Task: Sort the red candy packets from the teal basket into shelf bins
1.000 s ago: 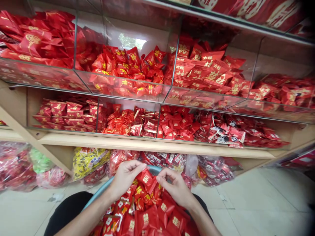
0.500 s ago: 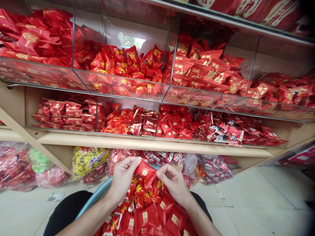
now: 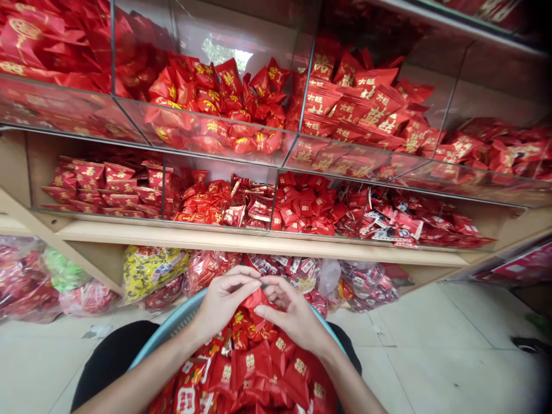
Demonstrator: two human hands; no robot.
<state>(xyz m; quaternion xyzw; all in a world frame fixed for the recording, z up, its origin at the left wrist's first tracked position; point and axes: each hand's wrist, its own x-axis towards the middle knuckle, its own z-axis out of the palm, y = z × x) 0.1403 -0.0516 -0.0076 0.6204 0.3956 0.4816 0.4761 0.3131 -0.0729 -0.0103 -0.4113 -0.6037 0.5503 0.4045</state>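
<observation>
A small red wrapped candy packet [image 3: 255, 299] is between my two hands, partly covered by the fingers. My left hand [image 3: 228, 299] pinches its left side from above. My right hand [image 3: 290, 313] has closed on its right side, the thumb lying across the front. Below my hands, a light blue plastic basket [image 3: 172, 323] is heaped with red packets [image 3: 251, 368] printed with gold characters. Smaller shiny red candies with yellow print lie right under the held packet. Packets with white and orange print [image 3: 190, 382] show at the left of the heap.
Wooden shelving with clear-walled bins [image 3: 215, 103] of red candies rises in front. Under the lowest shelf board [image 3: 259, 237] stand plastic bags of candy, including a yellow bag [image 3: 153, 273]. My knees [image 3: 114, 351] flank the basket on the tiled floor [image 3: 431, 356].
My hands have drawn closer together and the fingers have folded around the packet, which was stretched flat between them. The view has tilted slightly downward.
</observation>
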